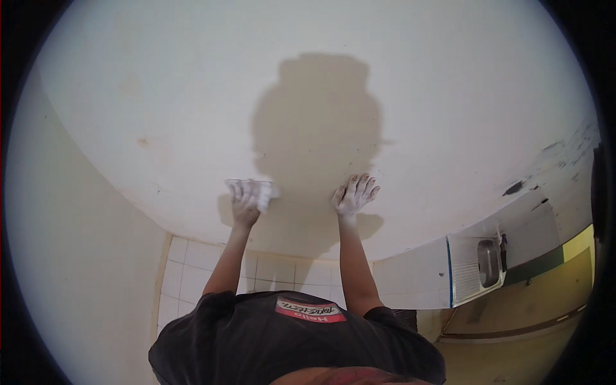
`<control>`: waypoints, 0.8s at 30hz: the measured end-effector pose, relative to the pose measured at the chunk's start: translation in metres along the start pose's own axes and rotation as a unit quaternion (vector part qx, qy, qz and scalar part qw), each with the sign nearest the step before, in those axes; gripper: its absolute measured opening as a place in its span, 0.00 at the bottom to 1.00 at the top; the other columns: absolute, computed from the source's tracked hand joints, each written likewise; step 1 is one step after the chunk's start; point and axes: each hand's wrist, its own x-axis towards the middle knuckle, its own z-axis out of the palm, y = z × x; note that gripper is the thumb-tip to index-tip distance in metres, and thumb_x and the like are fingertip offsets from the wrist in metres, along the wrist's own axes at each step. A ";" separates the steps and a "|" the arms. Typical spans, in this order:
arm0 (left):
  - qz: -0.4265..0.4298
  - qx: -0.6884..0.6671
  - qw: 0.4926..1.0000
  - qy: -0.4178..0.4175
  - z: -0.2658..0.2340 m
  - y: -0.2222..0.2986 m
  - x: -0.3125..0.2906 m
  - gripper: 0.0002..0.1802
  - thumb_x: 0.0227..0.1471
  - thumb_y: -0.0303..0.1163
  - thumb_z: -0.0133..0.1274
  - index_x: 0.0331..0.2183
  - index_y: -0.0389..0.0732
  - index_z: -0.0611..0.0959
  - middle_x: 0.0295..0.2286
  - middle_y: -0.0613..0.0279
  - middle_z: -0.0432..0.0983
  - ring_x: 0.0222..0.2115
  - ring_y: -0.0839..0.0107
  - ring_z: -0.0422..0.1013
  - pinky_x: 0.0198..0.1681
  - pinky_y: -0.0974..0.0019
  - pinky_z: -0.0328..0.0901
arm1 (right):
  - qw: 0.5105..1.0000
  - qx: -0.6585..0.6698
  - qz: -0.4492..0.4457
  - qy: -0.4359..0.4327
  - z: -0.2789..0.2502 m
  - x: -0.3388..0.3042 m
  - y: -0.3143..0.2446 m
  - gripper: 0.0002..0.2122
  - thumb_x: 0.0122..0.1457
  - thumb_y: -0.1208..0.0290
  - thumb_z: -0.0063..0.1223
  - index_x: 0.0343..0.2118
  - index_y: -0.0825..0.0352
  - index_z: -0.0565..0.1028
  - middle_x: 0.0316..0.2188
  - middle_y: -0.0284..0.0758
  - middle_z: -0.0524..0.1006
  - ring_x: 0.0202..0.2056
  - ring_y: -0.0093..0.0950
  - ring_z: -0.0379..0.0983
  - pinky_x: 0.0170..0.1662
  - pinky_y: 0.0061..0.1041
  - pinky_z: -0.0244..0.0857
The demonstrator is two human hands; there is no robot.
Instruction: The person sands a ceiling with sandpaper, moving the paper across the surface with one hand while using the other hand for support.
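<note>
Nearest: black cloth T-shirt [256, 340], facing the smooth pale wall [443, 128]. Left hand [244, 206], powder-whitened, low on the wall, left of centre; fingers nearly together over a flat, straight-edged white pad [264, 195], exact kind unclear, against the wall. Right hand [350, 200], also dusty, low on the wall, right of centre: fingers spread. At the wall's foot, square white tiles [197, 255]; toward its right end, rounded-rectangular sink [487, 264], ribbed drainboard [464, 266].

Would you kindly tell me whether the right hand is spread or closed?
Spread: the right hand shows its fingers fanned apart.
</note>
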 end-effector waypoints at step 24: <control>-0.086 -0.042 0.970 0.223 -0.038 0.067 0.113 0.33 0.49 0.36 0.53 0.56 0.33 0.70 0.60 0.43 0.58 0.62 0.34 0.46 0.63 0.32 0.39 | 1.000 -0.002 -0.008 0.004 -0.005 0.001 0.002 0.26 0.64 0.59 0.36 0.65 0.60 0.59 0.68 0.43 0.52 0.69 0.44 0.40 0.67 0.52 0.29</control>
